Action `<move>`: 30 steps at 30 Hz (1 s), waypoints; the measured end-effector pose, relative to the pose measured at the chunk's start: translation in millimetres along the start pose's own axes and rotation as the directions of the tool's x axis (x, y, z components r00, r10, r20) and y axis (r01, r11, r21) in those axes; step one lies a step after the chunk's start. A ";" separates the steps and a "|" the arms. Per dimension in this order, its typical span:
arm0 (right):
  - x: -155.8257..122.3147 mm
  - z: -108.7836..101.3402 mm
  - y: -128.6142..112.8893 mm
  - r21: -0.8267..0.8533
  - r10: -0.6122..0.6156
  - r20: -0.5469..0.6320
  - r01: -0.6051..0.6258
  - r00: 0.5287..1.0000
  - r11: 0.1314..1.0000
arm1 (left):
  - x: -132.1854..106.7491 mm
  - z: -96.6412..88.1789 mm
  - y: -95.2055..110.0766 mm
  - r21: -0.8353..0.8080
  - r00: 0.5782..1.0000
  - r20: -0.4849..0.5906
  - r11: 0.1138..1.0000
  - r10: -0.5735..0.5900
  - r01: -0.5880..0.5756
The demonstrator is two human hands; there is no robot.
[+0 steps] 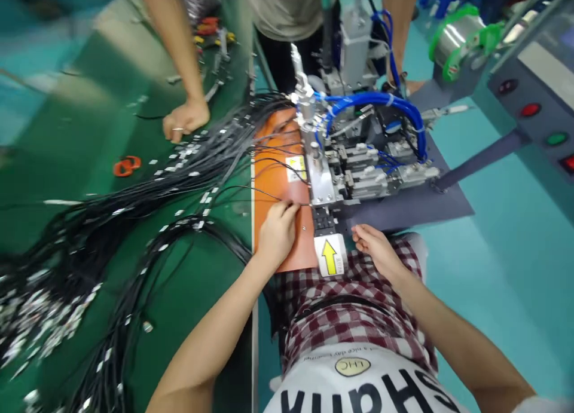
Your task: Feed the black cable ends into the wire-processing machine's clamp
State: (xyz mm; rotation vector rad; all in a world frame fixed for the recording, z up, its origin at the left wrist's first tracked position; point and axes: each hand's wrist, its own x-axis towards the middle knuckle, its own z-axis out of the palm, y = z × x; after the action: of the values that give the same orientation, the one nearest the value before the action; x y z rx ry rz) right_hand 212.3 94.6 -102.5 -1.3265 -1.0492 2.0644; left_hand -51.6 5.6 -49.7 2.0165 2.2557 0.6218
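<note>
My left hand (pixel 277 235) pinches a thin black cable (pixel 264 192) above the orange mat (pixel 287 254), close to the machine's metal front plate (pixel 320 177). The cable runs left from my fingers towards the bundles on the table. To the right of a white block with a yellow arrow (pixel 330 254), my right hand (pixel 374 245) hangs just off the machine's lower edge. Its fingers are curled together, and whatever they may hold is too small to see. Blue air tubes (pixel 381 99) arch over the machine's cylinders (pixel 368 183).
Black cable bundles (pixel 147 201) with white tags spread across the green table (pixel 188 299). Orange-handled scissors (pixel 127 166) lie beyond them. Another person's hand (pixel 186 119) leans on the table. A wire spool (pixel 464 39) and a button panel (pixel 538 102) stand at right.
</note>
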 end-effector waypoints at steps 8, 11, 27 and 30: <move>-12.9 -18.9 -4.3 -0.017 0.038 -0.031 -0.038 0.999 0.999 | 28.0 -102.2 -101.3 0.352 0.969 0.073 0.915 -0.238 0.198; -17.0 -21.9 -4.9 -0.013 0.041 -0.040 -0.042 0.998 0.999 | 46.4 -104.2 -128.0 0.366 0.946 0.145 0.904 -0.289 0.220; -44.8 -29.6 -23.6 -0.151 -0.051 -0.029 0.046 0.998 0.987 | 23.5 -103.7 -54.3 0.223 0.939 0.335 0.975 -0.073 -0.004; -48.6 -23.9 -27.8 -0.174 -0.044 0.002 0.044 0.999 0.984 | -24.4 -115.8 -40.0 0.080 0.785 0.606 0.972 0.129 -0.222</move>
State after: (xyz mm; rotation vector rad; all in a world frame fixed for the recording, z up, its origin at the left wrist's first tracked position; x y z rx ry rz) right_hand 254.0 84.5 -59.3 -1.3745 -1.2712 1.9764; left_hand -120.6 -50.6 38.0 2.1048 1.7816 -0.1891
